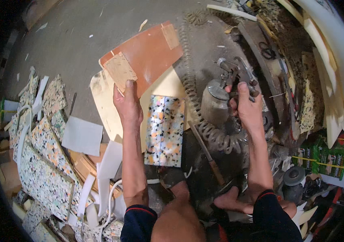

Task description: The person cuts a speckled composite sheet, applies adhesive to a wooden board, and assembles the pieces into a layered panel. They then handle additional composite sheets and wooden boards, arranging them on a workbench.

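My left hand (129, 107) grips the near edge of a curved reddish-brown panel (150, 58), thumb on top. Two tan patches lie on the panel, one beside my thumb and one at its far right end. My right hand (249, 109) is wrapped round a spray gun (232, 76), whose worn metal cup (214, 105) hangs to the left of my fingers. The panel and the gun are apart. Below them, a speckled foam rectangle (164, 133) with a line down its middle lies partly over a cream sheet (106, 105).
A coiled clear hose (220, 135) runs by the spray gun. Near my feet lies a long blade with a wooden handle (217, 172). Speckled foam offcuts (45, 181) pile up at left. Scissors (267, 50), foam strips and green packets (327, 157) are at right.
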`<state>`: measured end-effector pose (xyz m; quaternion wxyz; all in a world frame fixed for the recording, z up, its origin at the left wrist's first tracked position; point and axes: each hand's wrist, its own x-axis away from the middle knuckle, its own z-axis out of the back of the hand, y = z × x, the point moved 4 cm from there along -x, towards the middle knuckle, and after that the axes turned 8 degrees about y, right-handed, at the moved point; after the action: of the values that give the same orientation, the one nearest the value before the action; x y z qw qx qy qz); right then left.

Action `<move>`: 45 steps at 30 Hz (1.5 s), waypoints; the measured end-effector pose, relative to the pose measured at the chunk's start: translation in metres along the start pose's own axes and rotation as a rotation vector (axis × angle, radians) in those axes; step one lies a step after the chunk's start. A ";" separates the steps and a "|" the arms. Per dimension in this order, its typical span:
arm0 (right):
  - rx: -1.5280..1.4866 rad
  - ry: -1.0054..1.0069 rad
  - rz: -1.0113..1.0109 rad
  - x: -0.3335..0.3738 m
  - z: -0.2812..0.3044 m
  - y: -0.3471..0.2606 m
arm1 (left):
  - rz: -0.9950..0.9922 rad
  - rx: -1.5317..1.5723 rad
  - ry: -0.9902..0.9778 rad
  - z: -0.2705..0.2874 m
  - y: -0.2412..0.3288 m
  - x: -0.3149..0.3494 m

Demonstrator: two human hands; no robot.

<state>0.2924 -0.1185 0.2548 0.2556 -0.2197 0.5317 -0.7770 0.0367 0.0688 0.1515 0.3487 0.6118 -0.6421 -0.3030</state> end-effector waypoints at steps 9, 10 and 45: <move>0.043 -0.146 -0.035 0.020 0.004 0.035 | 0.355 0.209 0.107 0.101 -0.036 0.023; 0.059 -0.148 -0.056 0.022 0.005 0.038 | 0.488 0.371 0.201 0.109 -0.044 0.024; 0.051 -0.156 -0.111 0.046 0.008 0.055 | 0.817 0.473 -0.036 0.078 -0.119 -0.008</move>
<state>0.2708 -0.1699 0.2095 0.2582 -0.3019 0.4773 -0.7838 0.0415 0.0661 0.0088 0.2794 0.3662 -0.8876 0.0032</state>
